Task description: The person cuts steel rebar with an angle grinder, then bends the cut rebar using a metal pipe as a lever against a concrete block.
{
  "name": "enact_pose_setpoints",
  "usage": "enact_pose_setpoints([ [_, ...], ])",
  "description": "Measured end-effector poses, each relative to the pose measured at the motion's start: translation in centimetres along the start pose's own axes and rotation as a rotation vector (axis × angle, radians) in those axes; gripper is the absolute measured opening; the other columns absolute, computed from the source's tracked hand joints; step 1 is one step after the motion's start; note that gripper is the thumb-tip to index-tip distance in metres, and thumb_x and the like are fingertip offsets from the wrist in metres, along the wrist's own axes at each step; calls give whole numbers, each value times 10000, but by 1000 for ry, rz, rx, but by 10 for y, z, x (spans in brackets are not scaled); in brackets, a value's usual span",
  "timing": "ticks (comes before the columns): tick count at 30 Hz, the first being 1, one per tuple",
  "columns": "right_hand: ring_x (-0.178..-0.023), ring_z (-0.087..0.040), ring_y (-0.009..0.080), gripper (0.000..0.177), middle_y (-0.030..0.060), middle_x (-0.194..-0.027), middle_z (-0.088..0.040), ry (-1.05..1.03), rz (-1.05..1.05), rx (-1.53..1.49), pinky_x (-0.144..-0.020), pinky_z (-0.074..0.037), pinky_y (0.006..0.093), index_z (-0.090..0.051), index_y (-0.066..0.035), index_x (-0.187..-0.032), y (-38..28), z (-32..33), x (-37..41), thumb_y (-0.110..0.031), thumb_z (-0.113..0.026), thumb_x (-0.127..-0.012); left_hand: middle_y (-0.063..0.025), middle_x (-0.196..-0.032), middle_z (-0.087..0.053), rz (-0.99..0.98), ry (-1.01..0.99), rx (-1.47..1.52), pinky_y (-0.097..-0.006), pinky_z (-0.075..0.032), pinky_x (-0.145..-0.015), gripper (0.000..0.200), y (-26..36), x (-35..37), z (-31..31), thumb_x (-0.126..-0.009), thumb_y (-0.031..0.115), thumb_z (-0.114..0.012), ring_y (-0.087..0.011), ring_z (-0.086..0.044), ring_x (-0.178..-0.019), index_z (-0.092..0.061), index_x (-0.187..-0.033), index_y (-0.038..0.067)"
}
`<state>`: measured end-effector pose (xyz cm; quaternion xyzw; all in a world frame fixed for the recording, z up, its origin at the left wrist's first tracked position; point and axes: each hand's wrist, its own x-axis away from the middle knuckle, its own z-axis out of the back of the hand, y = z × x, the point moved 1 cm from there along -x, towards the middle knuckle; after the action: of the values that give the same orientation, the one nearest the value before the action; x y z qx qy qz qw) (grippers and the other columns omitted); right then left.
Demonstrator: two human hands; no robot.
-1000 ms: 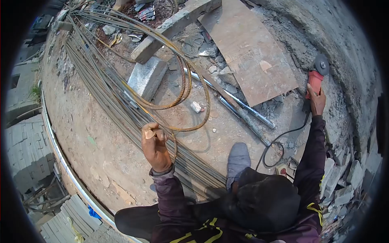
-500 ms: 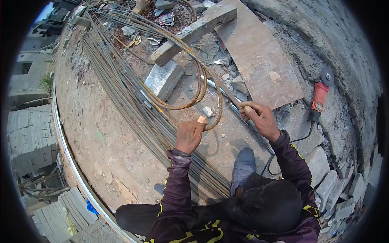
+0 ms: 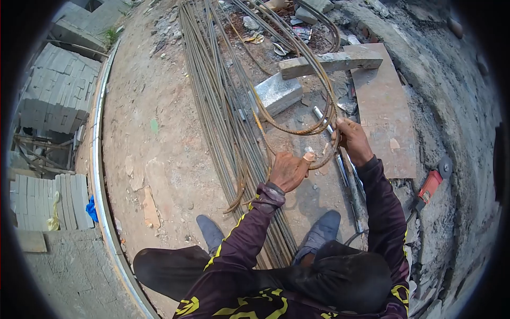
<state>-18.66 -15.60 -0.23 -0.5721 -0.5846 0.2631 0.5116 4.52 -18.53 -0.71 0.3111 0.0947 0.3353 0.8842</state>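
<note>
My left hand [image 3: 290, 171] is wrapped round the lower part of a looped, rusty steel bar [image 3: 305, 131], its thumb pointing right. My right hand [image 3: 353, 141] pinches the right side of the same loop, higher up. The bent bars rise from my hands toward the top of the view. Left of the loop lies a long bundle of straight steel bars [image 3: 215, 106], running down between my feet. Just behind the loop are a pale concrete block [image 3: 277, 96] and a shiny metal pipe [image 3: 320, 115].
A concrete beam [image 3: 332, 64] rests near a brown flat board [image 3: 383, 114]. A red angle grinder [image 3: 429, 186] with its cord lies at the right beside rough rock. At the left, a metal-edged ledge [image 3: 96, 143] borders a drop with stacked grey blocks [image 3: 61, 87].
The view has turned, so the ground things sit differently in it. My right hand has moved onto the bar loop from the flat strip it held. My left hand keeps its hold.
</note>
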Motion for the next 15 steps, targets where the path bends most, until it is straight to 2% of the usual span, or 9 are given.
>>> enact_pose_setpoints([
  [2, -608, -584, 81, 276, 1, -707, -605, -93, 36, -78, -589, -490, 237, -567, -83, -924, 2, -25, 4, -338, -533, -1023, -35, -586, -595, 37, 17, 83, -393, -352, -902, 653, -12, 18, 8, -1084, 400, -248, -259, -550, -676, -657, -692, 75],
  [3, -615, -578, 76, 275, 0, -711, -601, -133, 62, -77, -591, -485, 236, -566, -84, -926, 0, -43, 7, -339, -534, -1023, -36, -609, -580, 72, 35, 126, -396, -335, -950, 663, -27, 27, 8, -1079, 452, -220, -231, -545, -651, -620, -724, 59],
  [6, -637, -506, 53, 275, -26, -721, -539, -200, 166, -27, -573, -417, 234, -556, -86, -903, -4, -96, 14, -333, -541, -1021, -38, -630, -567, 38, 189, 385, -379, -386, -907, 688, -43, 59, 26, -1058, 530, -223, -191, -533, -640, -600, -740, 50],
  [7, -640, -490, 53, 276, -31, -723, -524, -227, 217, 12, -571, -400, 236, -552, -81, -897, -10, -114, 18, -327, -542, -1021, -48, -697, -586, 126, 150, 631, -345, -442, -830, 686, -48, 69, 29, -1036, 584, -249, -153, -530, -652, -603, -816, 39],
  [9, -646, -468, 57, 281, -34, -722, -498, -264, 293, 126, -570, -382, 245, -544, -64, -887, -21, -149, 30, -312, -545, -1020, -44, -667, -553, 231, 307, 900, -351, -442, -813, 710, -43, 83, 28, -1016, 630, -236, -172, -554, -678, -586, -805, 49],
  [11, -650, -456, 67, 291, -30, -715, -476, -275, 318, 263, -572, -379, 261, -533, -41, -879, -24, -179, 45, -296, -548, -1019, -46, -792, -569, 180, 370, 1051, -307, -453, -792, 640, -50, 105, 23, -1005, 633, -313, -156, -566, -783, -565, -975, 46],
  [12, -631, -488, 126, 278, 10, -707, -497, -313, 339, 286, -578, -393, 293, -521, -25, -880, -21, -192, 55, -269, -554, -1010, -48, -855, -576, 151, 400, 1126, -284, -458, -781, 627, -54, 115, 21, -1000, 634, -351, -148, -572, -835, -554, -1059, 44],
  [13, -613, -520, 186, 267, 50, -700, -518, -348, 364, 311, -584, -407, 324, -509, -10, -882, -15, -204, 66, -242, -560, -1001, -50, -918, -583, 225, 489, 1213, -284, -458, -794, 620, -35, 122, 18, -1001, 626, -364, -146, -575, -874, -542, -1112, 42],
  [15, -647, -577, 378, 240, 173, -715, -564, -437, 398, 478, -610, -431, 412, -498, -1, -890, 6, -222, 79, -212, -573, -975, -77, -1078, -592, 307, 563, 1346, -323, -456, -864, 658, -66, 153, -29, -1000, 628, -368, -169, -578, -992, -541, -1208, 28],
])
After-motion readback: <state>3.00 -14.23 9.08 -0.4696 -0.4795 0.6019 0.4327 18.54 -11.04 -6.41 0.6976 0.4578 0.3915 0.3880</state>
